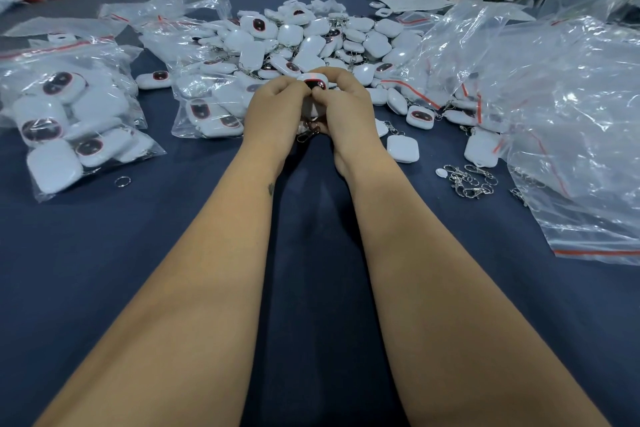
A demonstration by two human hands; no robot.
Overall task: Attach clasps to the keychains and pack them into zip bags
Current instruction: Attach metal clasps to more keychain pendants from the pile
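Fig. Clasp-fitting step, head view, L to R. Filled zip bags [72,114] lie at 9 o'clock, likely set aside as done. Left hand [273,107] and right hand [349,107], both at 12 o'clock w/ forearms extended and near parallel, fingers curled, pinch one white keychain [313,85] between them; it is held off the table [173,236] so its clasp [308,133] hangs free below. Loose keychain pile [304,38] sits just beyond, within reach. Spare clasps [471,180] at 3 o'clock, beside empty bags [571,107].
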